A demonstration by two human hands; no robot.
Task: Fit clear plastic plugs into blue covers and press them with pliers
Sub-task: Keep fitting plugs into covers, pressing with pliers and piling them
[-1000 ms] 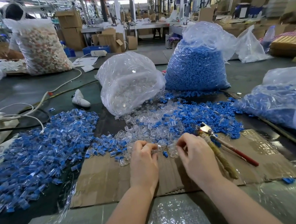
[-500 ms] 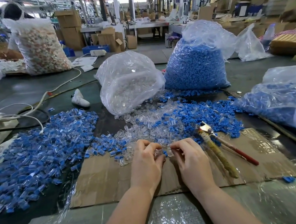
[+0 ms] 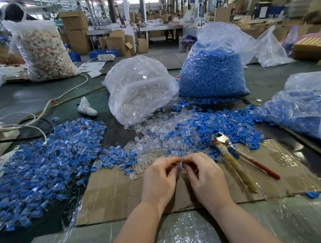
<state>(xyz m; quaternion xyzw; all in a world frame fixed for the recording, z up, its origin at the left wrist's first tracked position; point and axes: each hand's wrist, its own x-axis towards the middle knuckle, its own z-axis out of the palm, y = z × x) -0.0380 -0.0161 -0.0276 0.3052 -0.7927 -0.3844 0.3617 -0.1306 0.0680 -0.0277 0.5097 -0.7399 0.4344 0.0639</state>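
Your left hand (image 3: 159, 179) and right hand (image 3: 204, 173) meet fingertip to fingertip over the cardboard sheet (image 3: 112, 197), pinching between them a small piece that shows a glint of clear plastic and a speck of blue; which hand holds the plug and which the cover cannot be told, as the fingers hide most of it. Both hands are curled tight on that piece, so the fitting step looks to be in hand.

The pliers (image 3: 234, 156) lie untouched on the cardboard just to the right of your right hand, their handles pointing toward you, so pressing of this piece is not yet done.

To your left spreads a broad heap of assembled pieces (image 3: 45, 169), blue and clear together, which suggests a good share of work is behind you. Much appears left: loose clear plugs (image 3: 158, 140) and loose blue covers (image 3: 223, 125) lie mixed just beyond your hands, and behind them stand a bag of clear plugs (image 3: 141, 91) and a fuller bag of blue covers (image 3: 210, 70).
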